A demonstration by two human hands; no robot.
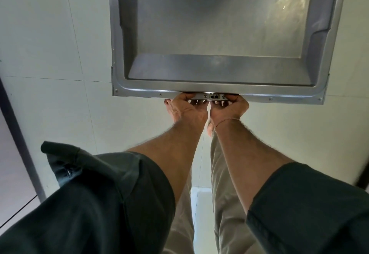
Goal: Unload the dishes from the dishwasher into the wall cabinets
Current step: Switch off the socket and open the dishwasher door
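The dishwasher door (pixel 217 34) lies folded down in front of me, its steel inner face up and its top edge nearest me. My left hand (pixel 185 110) grips that near edge from below, fingers curled under it. My right hand (pixel 229 108) grips the same edge beside it, close to the door latch (pixel 216 96). The two hands almost touch. No racks or dishes are in view.
Pale tiled floor (pixel 60 54) spreads to both sides of the door. A dark cabinet edge (pixel 22 140) runs down the left. My legs in light trousers (pixel 225 204) and bare feet stand just below the door's edge.
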